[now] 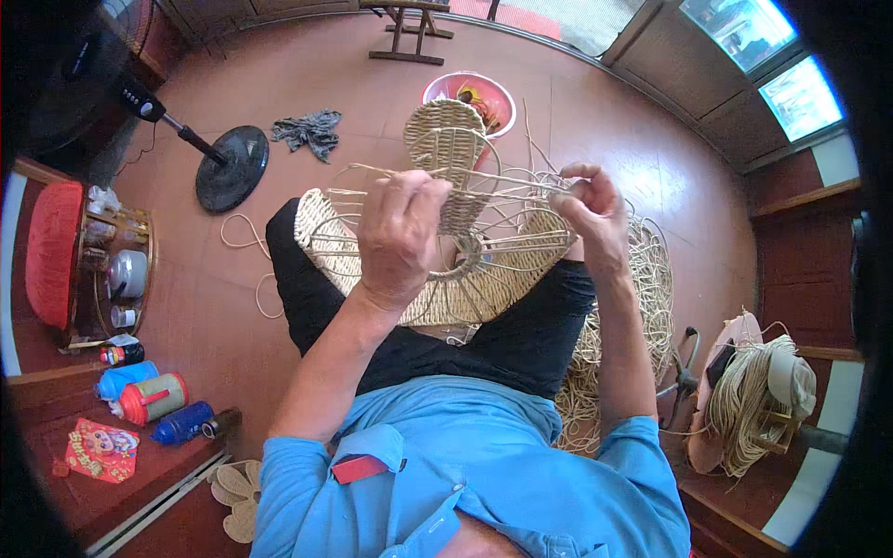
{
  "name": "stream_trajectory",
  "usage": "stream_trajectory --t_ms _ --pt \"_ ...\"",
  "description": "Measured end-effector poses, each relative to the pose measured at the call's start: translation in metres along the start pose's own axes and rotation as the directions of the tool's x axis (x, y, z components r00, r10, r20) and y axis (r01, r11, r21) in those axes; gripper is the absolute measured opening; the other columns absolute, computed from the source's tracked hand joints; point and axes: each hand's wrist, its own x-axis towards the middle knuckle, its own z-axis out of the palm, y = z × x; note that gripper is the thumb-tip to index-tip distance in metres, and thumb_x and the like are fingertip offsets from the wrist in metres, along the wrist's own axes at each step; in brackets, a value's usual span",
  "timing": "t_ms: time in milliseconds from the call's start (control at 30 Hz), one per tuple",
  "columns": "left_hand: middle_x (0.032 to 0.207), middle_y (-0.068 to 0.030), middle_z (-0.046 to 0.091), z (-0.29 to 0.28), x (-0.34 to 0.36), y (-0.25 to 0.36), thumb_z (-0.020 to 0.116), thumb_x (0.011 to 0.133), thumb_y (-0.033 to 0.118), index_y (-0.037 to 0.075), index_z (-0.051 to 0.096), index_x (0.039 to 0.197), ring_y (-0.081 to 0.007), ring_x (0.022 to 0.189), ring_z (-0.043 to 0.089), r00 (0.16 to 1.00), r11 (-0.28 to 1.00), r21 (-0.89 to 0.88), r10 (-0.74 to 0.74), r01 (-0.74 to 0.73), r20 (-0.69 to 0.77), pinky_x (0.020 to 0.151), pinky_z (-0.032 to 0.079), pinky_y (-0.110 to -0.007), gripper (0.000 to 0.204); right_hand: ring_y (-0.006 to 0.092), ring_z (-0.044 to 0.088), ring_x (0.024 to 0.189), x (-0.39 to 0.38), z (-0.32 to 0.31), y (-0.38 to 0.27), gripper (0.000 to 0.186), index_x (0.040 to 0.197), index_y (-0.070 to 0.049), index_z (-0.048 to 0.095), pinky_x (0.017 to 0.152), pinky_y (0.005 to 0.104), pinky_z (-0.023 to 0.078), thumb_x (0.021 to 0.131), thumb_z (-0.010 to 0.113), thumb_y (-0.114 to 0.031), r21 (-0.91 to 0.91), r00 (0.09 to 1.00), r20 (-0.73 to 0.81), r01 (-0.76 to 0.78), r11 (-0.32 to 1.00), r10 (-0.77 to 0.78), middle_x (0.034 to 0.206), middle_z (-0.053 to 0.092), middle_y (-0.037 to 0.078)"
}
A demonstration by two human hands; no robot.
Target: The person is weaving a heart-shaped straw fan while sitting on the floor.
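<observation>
A woven straw piece with radiating wire loops around a small ring (493, 284) rests across my lap, with an upright woven oval section (437, 130) at its far side. My left hand (398, 237) is closed on pale cords crossing the frame, left of center. My right hand (591, 219) pinches pale cord at the frame's upper right. The exact points where both sets of fingers grip are partly hidden.
A standing fan (233, 167), dark cloth (307, 132) and pink basin (500, 102) sit on the floor ahead. A cord heap (642, 307) lies at my right, near a cord coil (753, 400). Bottles (153, 400) and a small rack (121, 270) are at left.
</observation>
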Motion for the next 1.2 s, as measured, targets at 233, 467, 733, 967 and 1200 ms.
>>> stream_trajectory --t_ms 233,467,733,967,1200 --pt "0.11 -0.0068 0.069 0.009 0.005 0.009 0.073 0.088 0.007 0.008 0.075 0.122 -0.0274 0.102 0.068 0.979 0.98 0.009 0.196 -0.197 0.061 0.093 0.058 -0.041 0.034 0.0009 0.051 0.064 0.02 -0.056 -0.006 0.017 0.118 -0.006 0.08 0.054 0.0196 0.037 0.107 0.071 -0.014 0.034 0.957 -0.228 0.19 0.981 -0.178 0.084 0.067 -0.006" --pt "0.111 -0.0061 0.067 0.014 0.003 0.02 0.073 0.085 0.009 0.009 0.075 0.124 -0.0261 0.101 0.066 0.966 0.96 0.153 0.214 -0.235 0.142 0.087 0.056 -0.04 0.039 0.0102 0.065 0.072 0.061 -0.023 -0.069 0.025 0.127 0.0 0.076 0.069 0.0259 0.056 0.111 0.067 -0.016 0.175 0.95 -0.271 0.208 0.962 -0.156 0.093 0.076 0.007" --pt "0.103 -0.0066 0.062 0.024 0.002 0.033 0.077 0.089 0.01 0.007 0.074 0.123 -0.0265 0.096 0.063 0.968 0.961 0.208 0.141 -0.184 0.207 0.082 0.054 -0.041 0.034 0.0209 0.078 0.098 0.095 0.06 -0.115 0.034 0.133 0.004 0.073 0.093 0.0345 0.067 0.109 0.073 -0.019 0.274 0.997 -0.018 0.078 0.958 -0.076 0.109 0.079 0.014" --pt "0.1 -0.0105 0.063 0.02 0.012 0.038 0.077 0.096 0.011 0.007 0.075 0.115 -0.0316 0.095 0.064 0.974 0.998 0.012 -0.057 0.056 0.218 0.084 0.054 -0.045 0.019 0.0235 0.077 0.118 0.073 0.044 -0.065 0.062 0.155 0.005 0.059 0.105 0.0362 0.062 0.104 0.078 -0.025 -0.32 0.928 0.214 0.361 0.876 -0.304 0.127 0.078 0.025" --pt "0.1 -0.0112 0.064 0.02 0.016 0.042 0.077 0.097 0.012 0.005 0.076 0.111 -0.0322 0.097 0.065 0.971 0.995 -0.021 -0.095 0.102 0.221 0.087 0.054 -0.046 0.015 0.0188 0.075 0.117 0.04 0.043 -0.006 0.065 0.159 0.007 0.05 0.102 0.0344 0.063 0.104 0.079 -0.012 -0.072 0.925 0.376 -0.033 0.997 0.058 0.126 0.077 0.021"
